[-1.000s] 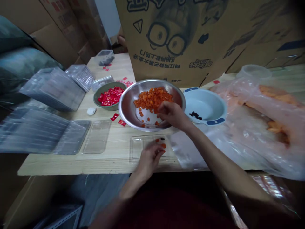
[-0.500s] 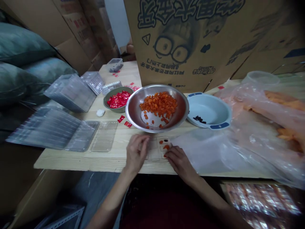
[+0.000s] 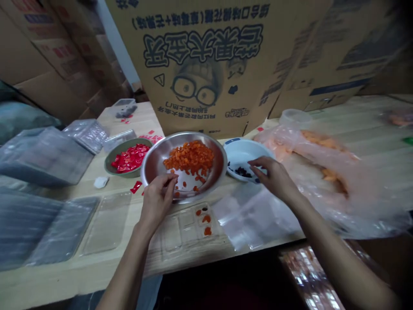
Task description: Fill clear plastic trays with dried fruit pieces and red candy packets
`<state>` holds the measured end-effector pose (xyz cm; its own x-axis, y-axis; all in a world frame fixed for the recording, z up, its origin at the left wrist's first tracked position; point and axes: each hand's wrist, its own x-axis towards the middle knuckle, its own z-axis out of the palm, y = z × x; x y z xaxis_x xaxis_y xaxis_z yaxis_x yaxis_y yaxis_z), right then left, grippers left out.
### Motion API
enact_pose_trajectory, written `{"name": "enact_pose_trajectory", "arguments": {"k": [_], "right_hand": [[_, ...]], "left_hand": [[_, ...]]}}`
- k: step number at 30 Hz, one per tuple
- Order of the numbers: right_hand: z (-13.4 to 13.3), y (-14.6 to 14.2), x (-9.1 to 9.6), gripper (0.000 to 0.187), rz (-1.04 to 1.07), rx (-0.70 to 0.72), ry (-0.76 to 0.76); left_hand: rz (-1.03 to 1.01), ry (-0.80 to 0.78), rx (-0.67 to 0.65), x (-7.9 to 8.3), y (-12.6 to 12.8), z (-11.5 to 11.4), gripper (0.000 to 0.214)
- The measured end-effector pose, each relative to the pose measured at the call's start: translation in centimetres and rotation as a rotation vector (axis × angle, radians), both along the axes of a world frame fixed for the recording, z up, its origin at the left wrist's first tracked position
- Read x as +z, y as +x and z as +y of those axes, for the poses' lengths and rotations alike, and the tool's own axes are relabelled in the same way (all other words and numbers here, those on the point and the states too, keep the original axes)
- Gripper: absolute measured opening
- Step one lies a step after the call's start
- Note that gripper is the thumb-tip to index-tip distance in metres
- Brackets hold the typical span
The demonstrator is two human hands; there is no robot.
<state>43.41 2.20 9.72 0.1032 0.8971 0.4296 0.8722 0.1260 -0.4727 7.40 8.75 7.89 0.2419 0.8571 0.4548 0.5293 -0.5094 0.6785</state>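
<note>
My left hand (image 3: 157, 199) reaches over the near rim of a steel bowl (image 3: 149, 160) of orange pieces (image 3: 190, 156). Its fingertips are pinched together just above a few loose pieces, and what they hold is hidden. My right hand (image 3: 274, 177) stretches to a white bowl (image 3: 240, 150), thumb and fingers slightly apart over the dark pieces (image 3: 241, 172) in it. In front of me, between my arms, lies a clear compartment tray (image 3: 180, 228) with a few orange pieces and one dark piece in its right-hand cells.
A green bowl of red packets (image 3: 129, 157) stands left of the steel bowl. Stacks of clear trays (image 3: 48, 215) fill the left side. Clear plastic bags (image 3: 322, 185) with orange contents lie at the right. A large printed cardboard box (image 3: 206, 64) stands behind the bowls.
Both hands have left the compartment tray. The left one has gone up to the steel bowl and the right one across to the white bowl. The camera view has shifted, too.
</note>
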Motion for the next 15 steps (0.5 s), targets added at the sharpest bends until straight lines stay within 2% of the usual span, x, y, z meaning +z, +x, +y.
{"name": "enact_pose_trajectory", "arguments": {"k": [1, 3, 4, 6, 8, 9, 11, 13, 15], "right_hand": [[2.0, 1.6, 0.3, 0.012, -0.012, -0.039, -0.122], [5.0, 3.3, 0.3, 0.007, -0.012, -0.039, -0.268], [5.9, 3.3, 0.1, 0.007, 0.004, -0.009, -0.286], [6.0, 1.8, -0.1, 0.014, 0.052, 0.072, -0.200], [4.1, -0.6, 0.0, 0.021, 0.118, 0.108, -0.034], [2.8, -1.9, 0.2, 0.022, 0.148, 0.083, 0.047], [-0.4, -4.1, 0.4, 0.020, 0.234, 0.040, 0.131], [-3.3, -6.1, 0.2, 0.018, 0.321, 0.044, 0.132], [-5.7, -7.8, -0.6, 0.019, 0.376, 0.048, 0.089]], "left_hand": [[0.001, 0.011, 0.000, 0.0, -0.2, -0.7, 0.023], [-0.009, 0.053, 0.073, -0.2, -1.3, -1.6, 0.022], [-0.025, 0.069, 0.154, -0.4, -2.4, -1.7, 0.022], [-0.067, 0.058, 0.355, -1.2, -5.5, -0.9, 0.024], [-0.042, -0.027, 0.503, -2.7, -9.1, 0.5, 0.025], [0.013, -0.092, 0.522, -3.6, -10.9, 1.3, 0.025], [0.151, -0.228, 0.472, -5.6, -13.2, 2.8, 0.022], [0.234, -0.315, 0.386, -7.5, -13.7, 3.9, 0.021], [0.238, -0.330, 0.351, -9.1, -12.5, 4.5, 0.025]]}}
